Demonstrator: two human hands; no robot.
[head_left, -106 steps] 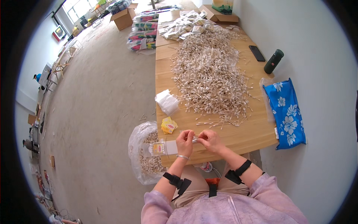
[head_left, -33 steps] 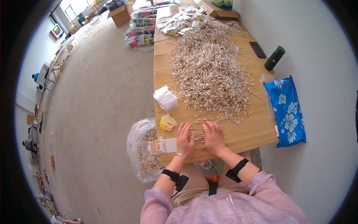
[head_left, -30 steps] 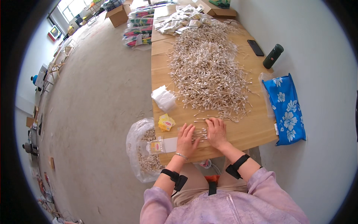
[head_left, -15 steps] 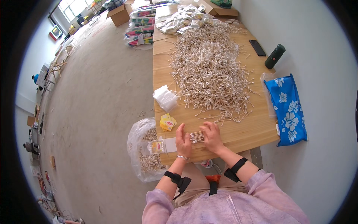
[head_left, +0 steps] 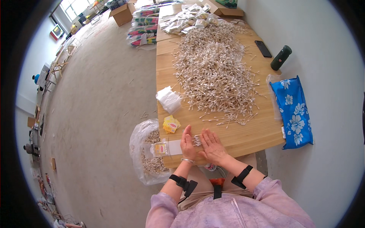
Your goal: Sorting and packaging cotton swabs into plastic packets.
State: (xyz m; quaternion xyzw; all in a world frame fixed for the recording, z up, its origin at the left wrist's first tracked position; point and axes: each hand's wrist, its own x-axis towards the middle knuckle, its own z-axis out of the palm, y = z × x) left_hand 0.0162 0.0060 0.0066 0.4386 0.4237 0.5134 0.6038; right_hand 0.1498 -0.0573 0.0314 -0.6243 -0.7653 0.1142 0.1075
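From where I stand, the right hand (head_left: 213, 147), which half a second ago was half curled, has straightened and come in toward the left hand (head_left: 188, 144). Its fingers are outstretched and clenched on nothing, laid over the right part of a small bunch of cotton swabs (head_left: 197, 140). The left hand stands on edge at the bunch's other end, fingers likewise straight and released. A moment ago these swabs lay looser; now they sit close together, so I'd judge that the person is evening up the ends.

The bunch lies on the counter (head_left: 247, 138) between the hands, pale sticks side by side, white tips showing in the gap; the rest is hidden.

Just left, a filled packet with a yellow label (head_left: 159, 149) juts past the edge. Beyond are yellow cards (head_left: 171, 124), then thin white bags (head_left: 169, 100), and farther off the big swab heap (head_left: 216, 72).
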